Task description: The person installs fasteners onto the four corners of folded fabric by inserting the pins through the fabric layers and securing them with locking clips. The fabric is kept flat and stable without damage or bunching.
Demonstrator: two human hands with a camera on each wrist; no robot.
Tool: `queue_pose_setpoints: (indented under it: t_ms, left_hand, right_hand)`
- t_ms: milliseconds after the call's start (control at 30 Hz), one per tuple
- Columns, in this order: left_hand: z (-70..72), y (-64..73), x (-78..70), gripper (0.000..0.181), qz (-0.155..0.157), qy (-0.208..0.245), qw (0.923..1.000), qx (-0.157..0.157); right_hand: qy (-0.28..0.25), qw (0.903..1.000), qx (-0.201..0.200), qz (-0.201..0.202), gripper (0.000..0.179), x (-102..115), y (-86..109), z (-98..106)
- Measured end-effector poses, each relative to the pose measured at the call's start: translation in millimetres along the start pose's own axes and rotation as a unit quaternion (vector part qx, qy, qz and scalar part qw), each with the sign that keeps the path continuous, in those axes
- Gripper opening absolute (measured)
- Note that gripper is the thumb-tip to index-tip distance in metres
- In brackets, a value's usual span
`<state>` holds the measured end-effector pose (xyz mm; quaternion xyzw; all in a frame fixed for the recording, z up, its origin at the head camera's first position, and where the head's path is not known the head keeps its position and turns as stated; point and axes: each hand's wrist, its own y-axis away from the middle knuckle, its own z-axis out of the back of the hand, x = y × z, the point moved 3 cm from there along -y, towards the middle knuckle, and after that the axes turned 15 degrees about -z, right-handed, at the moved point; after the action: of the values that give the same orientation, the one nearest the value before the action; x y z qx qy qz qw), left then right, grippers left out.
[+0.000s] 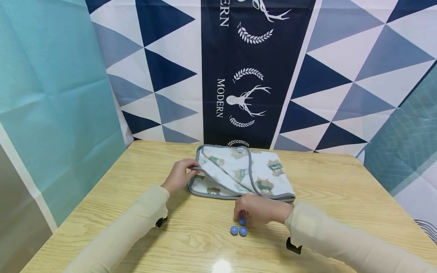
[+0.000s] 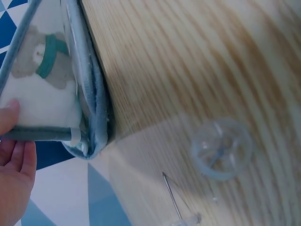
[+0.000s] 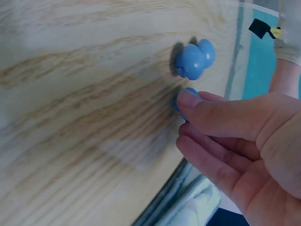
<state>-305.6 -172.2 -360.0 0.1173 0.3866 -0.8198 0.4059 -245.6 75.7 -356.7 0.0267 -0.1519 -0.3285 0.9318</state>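
Note:
A folded white blanket with grey edging and a bear print lies towards the back of the table. My left hand pinches its upper layer by the grey-bound edge, raised off the layer below; the left wrist view shows thumb and fingers on either side of that edge. In front of the blanket, my right hand pinches a small glossy blue rounded piece between thumb and fingertips. Two similar blue pieces stand side by side on the table, close to that hand.
The wooden table reaches back to a patterned cloth backdrop. A teal cloth hangs at the left. In the left wrist view, a clear round cap and a metal pin with a clear base appear near the blanket.

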Motion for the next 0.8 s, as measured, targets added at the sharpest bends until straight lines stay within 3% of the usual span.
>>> queue_pose_setpoints:
  t_ms: [267, 467, 633, 800]
  left_hand:
    - [-0.2, 0.5, 2.8, 0.007, -0.004, -0.005, 1.0000, -0.005]
    - [0.1, 0.3, 3.1, 0.007, -0.014, -0.011, 0.9997, -0.016]
    - [-1.9, 0.5, 3.1, 0.009, -0.017, -0.010, 0.9996, -0.019]
    - [-5.3, -3.1, -0.1, 0.010, -0.015, 0.002, 0.9997, -0.017]
  right_hand:
    - [-0.020, 0.9996, -0.017, 0.013, 0.024, -3.6, -6.0, -1.7]
    - [-0.058, 0.9927, -0.103, 0.025, 0.020, -8.9, -25.7, 15.9]
    - [-0.127, 0.9792, -0.155, -0.034, 0.018, -11.3, -50.4, 34.4]
    - [-0.187, 0.9569, -0.194, -0.107, 0.021, -18.5, -71.5, 44.7]
